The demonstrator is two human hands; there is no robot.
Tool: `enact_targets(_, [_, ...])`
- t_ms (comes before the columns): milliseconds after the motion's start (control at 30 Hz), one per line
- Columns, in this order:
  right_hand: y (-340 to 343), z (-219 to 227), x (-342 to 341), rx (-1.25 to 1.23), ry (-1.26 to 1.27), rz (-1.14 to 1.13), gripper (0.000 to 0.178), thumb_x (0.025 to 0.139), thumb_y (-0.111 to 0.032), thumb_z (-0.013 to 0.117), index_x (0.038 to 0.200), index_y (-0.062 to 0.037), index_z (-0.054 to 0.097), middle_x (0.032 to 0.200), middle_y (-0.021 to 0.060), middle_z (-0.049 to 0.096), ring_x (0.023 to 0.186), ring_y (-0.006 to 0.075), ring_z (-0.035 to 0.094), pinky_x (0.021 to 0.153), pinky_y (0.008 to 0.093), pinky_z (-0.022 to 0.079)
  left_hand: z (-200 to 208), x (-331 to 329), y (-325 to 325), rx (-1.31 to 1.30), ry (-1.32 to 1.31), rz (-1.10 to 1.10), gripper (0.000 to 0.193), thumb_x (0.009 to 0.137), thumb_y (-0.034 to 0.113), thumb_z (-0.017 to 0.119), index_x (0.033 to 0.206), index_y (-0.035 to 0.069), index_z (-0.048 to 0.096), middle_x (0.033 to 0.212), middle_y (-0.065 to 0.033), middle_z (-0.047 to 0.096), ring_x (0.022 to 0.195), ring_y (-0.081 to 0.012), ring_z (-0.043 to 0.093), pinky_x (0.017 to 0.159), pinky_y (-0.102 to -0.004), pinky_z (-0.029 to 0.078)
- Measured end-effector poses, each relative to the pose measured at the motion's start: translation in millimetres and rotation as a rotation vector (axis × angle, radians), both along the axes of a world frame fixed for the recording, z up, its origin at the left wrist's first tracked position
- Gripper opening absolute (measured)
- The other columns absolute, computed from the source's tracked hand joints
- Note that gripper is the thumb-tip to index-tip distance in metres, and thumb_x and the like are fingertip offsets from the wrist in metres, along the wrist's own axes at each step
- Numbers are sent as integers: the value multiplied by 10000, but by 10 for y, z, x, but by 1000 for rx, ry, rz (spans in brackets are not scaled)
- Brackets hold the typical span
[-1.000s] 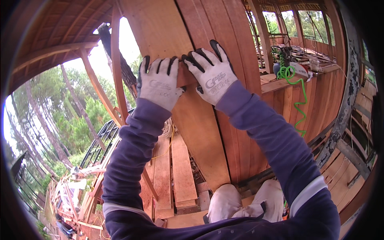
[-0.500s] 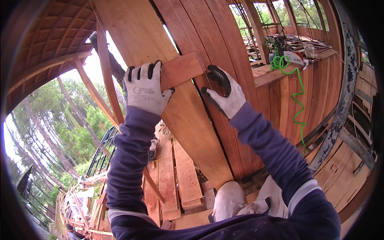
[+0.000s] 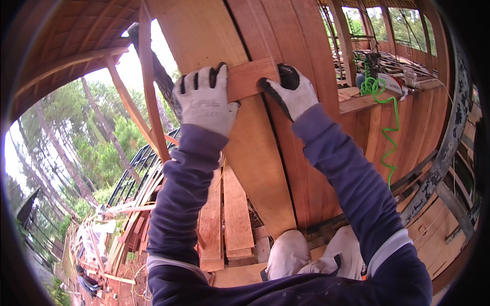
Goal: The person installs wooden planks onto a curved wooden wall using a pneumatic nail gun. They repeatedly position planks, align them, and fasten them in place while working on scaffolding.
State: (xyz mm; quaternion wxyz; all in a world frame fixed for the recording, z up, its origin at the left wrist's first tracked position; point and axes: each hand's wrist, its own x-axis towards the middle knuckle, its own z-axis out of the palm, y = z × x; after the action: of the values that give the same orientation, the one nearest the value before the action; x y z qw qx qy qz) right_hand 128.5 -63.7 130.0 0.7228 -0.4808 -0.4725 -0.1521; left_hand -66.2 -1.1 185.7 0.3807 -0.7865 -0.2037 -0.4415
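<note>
A short reddish wood block [image 3: 249,79] lies across the seam between a wide pale plank [image 3: 250,153] and the reddish vertical boards [image 3: 301,137]. My left hand [image 3: 204,99], in a white glove with black fingertips, rests over the pale plank and grips the block's left end between thumb and forefinger. At the other end, my right hand [image 3: 295,92] in a matching glove is closed on the block, its thumb against the lower edge. A thin string [image 3: 270,35] runs down the face of the boards. The undersides of both hands are hidden.
A coiled green hose [image 3: 390,132] hangs over the low board wall [image 3: 408,120] at right. Loose planks [image 3: 237,214] lie below, left of my knees. A dark metal post [image 3: 441,148] curves along the right. Another person [image 3: 88,280] is far down at lower left.
My right hand has closed on the block's right end, where its fingers were apart before. The view has shifted. The bright gap between plank and boards no longer shows.
</note>
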Motion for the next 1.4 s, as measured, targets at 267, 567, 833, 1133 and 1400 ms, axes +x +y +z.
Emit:
enact_targets(267, [119, -43, 158, 64, -53, 12, 340, 841, -82, 711, 1136, 59, 622, 1025, 130, 705, 949, 180, 665, 864, 304, 509, -407, 434, 44, 55, -229, -140, 590, 841, 183, 544, 1419, 100, 458, 1455, -152, 416, 1402, -345, 305, 1172, -569, 121])
enact_targets(567, [102, -55, 281, 50, -53, 149, 336, 869, -64, 693, 1171, 57, 609, 1047, 94, 698, 945, 142, 646, 855, 277, 503, -324, 513, 156, -63, -229, -318, 644, 809, 248, 626, 1427, 182, 462, 1447, -144, 401, 1402, -379, 279, 1129, -682, 61])
enact_targets(833, [-60, 38, -23, -38, 19, 146, 394, 887, -173, 713, 1232, -8, 618, 939, 2, 667, 781, 64, 577, 670, 217, 446, -307, 567, 217, -82, -208, -359, 651, 782, 229, 648, 1411, 192, 484, 1413, -121, 407, 1384, -387, 283, 1129, -671, 75])
enact_targets(1133, [-132, 25, -8, -67, -50, 123, 314, 923, -174, 664, 1178, 7, 640, 915, 6, 672, 758, 65, 570, 676, 229, 451, -255, 566, 211, -65, -195, -383, 600, 786, 222, 643, 1374, 192, 525, 1364, -96, 450, 1327, -339, 347, 1130, -639, 113])
enact_targets(1400, [-48, -43, 146, 25, 35, 285, 315, 907, -84, 666, 1183, 63, 624, 1037, 60, 692, 925, 113, 642, 848, 251, 506, -204, 456, 171, -53, -227, -435, 641, 729, 224, 687, 1350, 197, 534, 1326, -67, 497, 1300, -313, 385, 1134, -576, 178])
